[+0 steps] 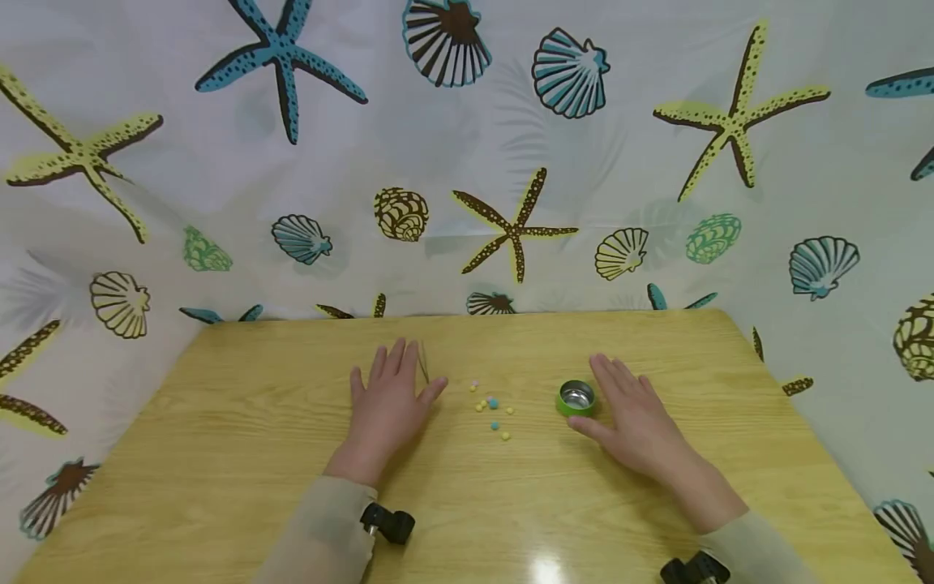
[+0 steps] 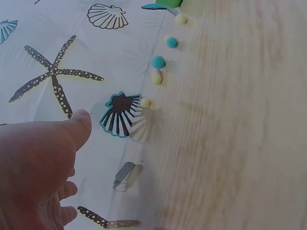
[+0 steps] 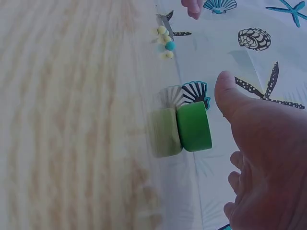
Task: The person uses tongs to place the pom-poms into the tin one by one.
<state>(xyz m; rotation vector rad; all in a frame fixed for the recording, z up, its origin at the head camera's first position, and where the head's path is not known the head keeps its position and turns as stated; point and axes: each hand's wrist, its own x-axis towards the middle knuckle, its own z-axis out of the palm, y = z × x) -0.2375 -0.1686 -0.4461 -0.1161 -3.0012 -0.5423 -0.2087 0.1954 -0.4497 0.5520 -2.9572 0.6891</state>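
My left hand (image 1: 388, 405) is spread over the table left of centre, fingers straight and thumb out to the side. Right beside its index finger lies a thin pair of tweezers (image 1: 424, 362); the left wrist view catches the metal tweezers (image 2: 124, 174) nearly end-on. Small yellow, blue and pink beads (image 1: 493, 403) are scattered between the two hands. Next to my right hand (image 1: 636, 419) stands a little green tin (image 1: 576, 398) with a shiny metal inside. The thumb and straight fingers of that hand flank the tin (image 3: 194, 126) without gripping it.
A light wooden table (image 1: 241, 422) carries everything. Behind it and along its sides hangs a white cloth (image 1: 350, 162) printed with starfish and shells. Each sleeve cuff has a small black camera (image 1: 390, 523) strapped at the wrist.
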